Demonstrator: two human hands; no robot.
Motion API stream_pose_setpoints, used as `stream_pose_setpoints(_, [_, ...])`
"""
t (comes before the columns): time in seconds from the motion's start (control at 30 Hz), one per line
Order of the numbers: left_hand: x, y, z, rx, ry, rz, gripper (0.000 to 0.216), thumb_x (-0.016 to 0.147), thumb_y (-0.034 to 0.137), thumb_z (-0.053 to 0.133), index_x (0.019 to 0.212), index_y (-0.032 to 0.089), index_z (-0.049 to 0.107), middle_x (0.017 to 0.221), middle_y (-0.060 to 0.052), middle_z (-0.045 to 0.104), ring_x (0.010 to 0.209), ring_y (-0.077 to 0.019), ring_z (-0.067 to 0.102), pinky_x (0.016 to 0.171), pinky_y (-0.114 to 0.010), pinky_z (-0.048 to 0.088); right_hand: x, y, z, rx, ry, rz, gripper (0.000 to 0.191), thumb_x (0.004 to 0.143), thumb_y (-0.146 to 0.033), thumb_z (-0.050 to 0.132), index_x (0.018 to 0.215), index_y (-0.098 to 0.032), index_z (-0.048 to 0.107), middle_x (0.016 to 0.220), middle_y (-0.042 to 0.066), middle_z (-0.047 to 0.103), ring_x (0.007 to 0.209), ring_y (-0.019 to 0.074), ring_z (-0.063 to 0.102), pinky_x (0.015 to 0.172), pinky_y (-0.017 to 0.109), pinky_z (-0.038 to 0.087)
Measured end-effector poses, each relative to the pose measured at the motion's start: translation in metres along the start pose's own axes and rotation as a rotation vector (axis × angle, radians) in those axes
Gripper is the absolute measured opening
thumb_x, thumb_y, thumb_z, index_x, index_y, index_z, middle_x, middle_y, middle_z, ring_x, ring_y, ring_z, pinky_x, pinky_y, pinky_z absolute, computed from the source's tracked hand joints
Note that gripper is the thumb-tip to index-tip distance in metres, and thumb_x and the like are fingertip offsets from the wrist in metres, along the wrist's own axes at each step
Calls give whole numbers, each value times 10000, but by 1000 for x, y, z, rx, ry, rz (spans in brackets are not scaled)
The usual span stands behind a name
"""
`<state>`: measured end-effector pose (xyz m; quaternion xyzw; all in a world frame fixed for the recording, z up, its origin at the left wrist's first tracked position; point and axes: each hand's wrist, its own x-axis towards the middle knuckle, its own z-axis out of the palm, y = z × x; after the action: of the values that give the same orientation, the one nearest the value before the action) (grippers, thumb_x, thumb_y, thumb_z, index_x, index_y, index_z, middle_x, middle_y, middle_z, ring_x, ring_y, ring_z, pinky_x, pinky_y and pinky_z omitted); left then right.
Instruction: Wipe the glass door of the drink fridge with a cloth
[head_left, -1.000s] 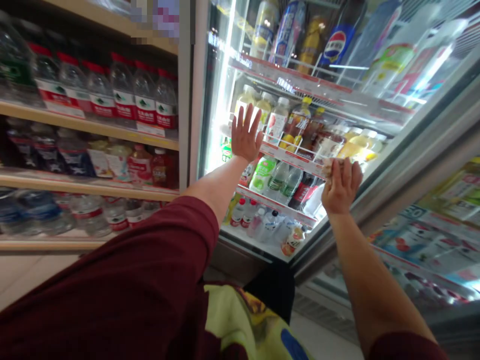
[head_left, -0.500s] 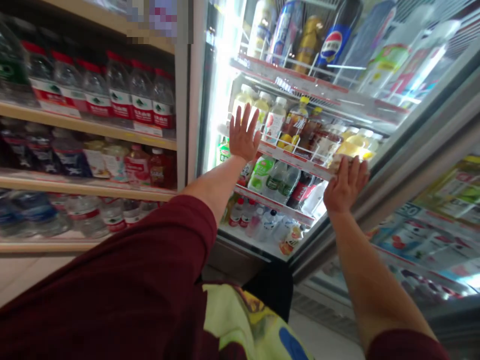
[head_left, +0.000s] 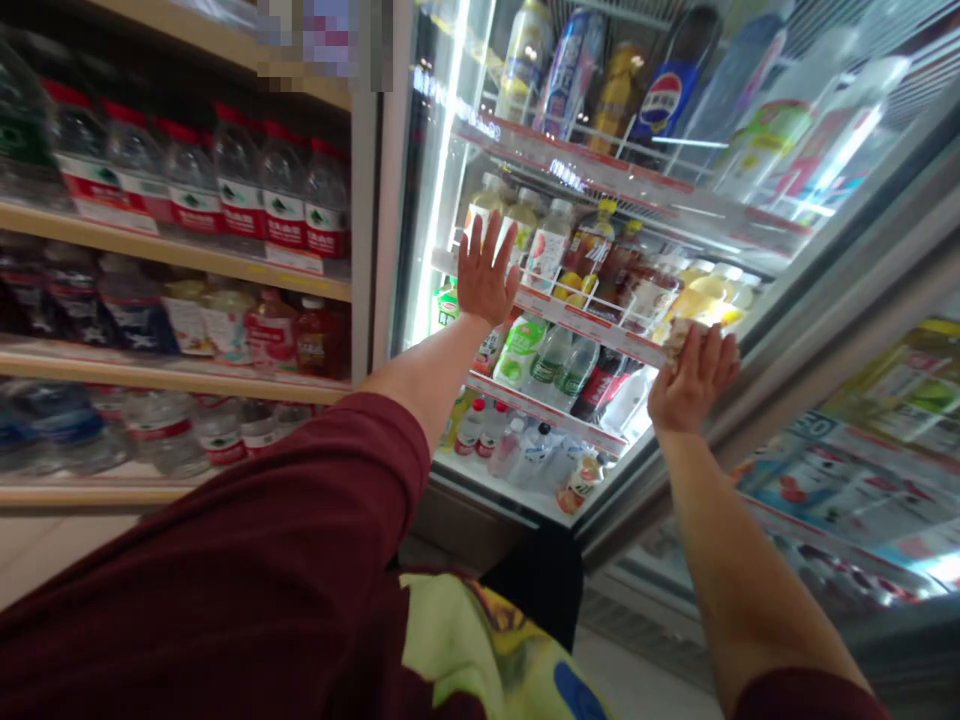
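Note:
A glass fridge door (head_left: 660,190) fills the middle of the view, with rows of drink bottles behind it. My left hand (head_left: 486,275) lies flat on the glass near its left edge, fingers spread and holding nothing. My right hand (head_left: 694,385) presses a small pale cloth (head_left: 677,335) against the glass near the door's grey right frame (head_left: 817,320). Its fingers lie over the cloth, and only the top of the wad shows above the fingertips.
Open wooden shelves (head_left: 187,250) on the left carry water bottles with red caps (head_left: 225,190) and other drinks. A second cooler (head_left: 862,470) stands to the right. My dark red sleeve and a yellow-green garment (head_left: 480,640) fill the lower view.
My right hand slid the cloth a little to the right along the glass, its fingers now flatter. My left hand stayed nearly still on the glass.

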<state>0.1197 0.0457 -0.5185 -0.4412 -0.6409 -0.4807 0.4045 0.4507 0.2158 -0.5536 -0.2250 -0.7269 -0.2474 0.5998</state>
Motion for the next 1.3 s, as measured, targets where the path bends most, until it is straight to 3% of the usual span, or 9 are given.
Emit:
stream_pose_setpoints(0.17, [0, 5, -3, 9, -8, -25, 661, 1077, 456, 326, 1684, 198, 378, 1788, 37, 238, 1680, -236, -104, 1408, -504, -34, 0, 1, -5, -21, 0, -75, 636, 1005, -392, 424, 1580, -149, 546, 1627, 195, 513, 1534, 391, 421, 1262, 664, 287])
stream_pose_setpoints(0.3, [0, 6, -4, 8, -18, -28, 689, 1092, 529, 269, 1686, 192, 360, 1781, 84, 243, 1653, -235, -220, 1404, -490, -85, 25, 9, -7, -1, -9, 35, 684, 988, -364, 427, 1639, -157, 460, 1712, 194, 388, 1598, 398, 321, 1275, 701, 223])
stream_pose_setpoints(0.4, [0, 5, -5, 0, 4, -13, 673, 1076, 468, 318, 1676, 170, 390, 1785, 3, 256, 1681, -248, -84, 1403, -497, -32, 15, 10, -5, 27, -12, 105, 708, 987, -355, 406, 1659, -132, 415, 1736, 214, 328, 1651, 379, 205, 1295, 672, 205])
stream_pose_setpoints(0.53, [-1, 5, -5, 8, 36, 8, 656, 1035, 367, 368, 1655, 164, 431, 1772, -75, 296, 1686, -267, 76, 1393, -518, 45, -5, 11, -4, 49, -73, 82, 722, 988, -376, 414, 1662, -116, 392, 1719, 230, 349, 1656, 403, 174, 1286, 717, 185])
stream_pose_setpoints(0.77, [0, 5, -5, -11, 7, -17, 674, 1076, 489, 305, 1671, 187, 399, 1791, -12, 245, 1691, -270, 48, 1398, -529, 9, 33, 25, -8, 56, -8, 122, 747, 975, -291, 419, 1700, -146, 312, 1779, 183, 228, 1674, 346, 116, 1318, 679, 170])
stream_pose_setpoints(0.9, [0, 4, -4, -23, 10, -1, 693, 1070, 502, 304, 1671, 170, 401, 1786, -46, 260, 1690, -275, 52, 1394, -546, 21, 13, 12, -4, 50, 2, 151, 722, 1012, -326, 393, 1699, -121, 306, 1762, 209, 262, 1671, 356, 133, 1316, 692, 176])
stream_pose_setpoints(1.03, [0, 0, 0, -38, 20, -2, 710, 1081, 573, 270, 1674, 202, 393, 1788, 5, 256, 1692, -267, 10, 1401, -520, -6, 9, 7, 0, 68, -16, 123, 723, 1008, -329, 408, 1691, -110, 323, 1756, 217, 271, 1670, 382, 121, 1305, 714, 189])
stream_pose_setpoints(1.2, [0, -3, 3, -3, 33, 19, 676, 1051, 439, 320, 1672, 186, 405, 1787, -52, 259, 1690, -256, 47, 1395, -517, 10, 39, 11, 0, 72, 72, 168, 715, 1035, -348, 363, 1701, -96, 295, 1778, 216, 200, 1676, 356, 102, 1327, 654, 179])
stream_pose_setpoints(1.3, [1, -3, 3, -4, 46, 12, 668, 1031, 403, 364, 1664, 200, 423, 1779, -57, 284, 1689, -258, 68, 1391, -515, 18, 25, 4, 3, 52, 42, 141, 720, 1030, -351, 361, 1701, -99, 292, 1765, 217, 243, 1673, 363, 122, 1316, 671, 185])
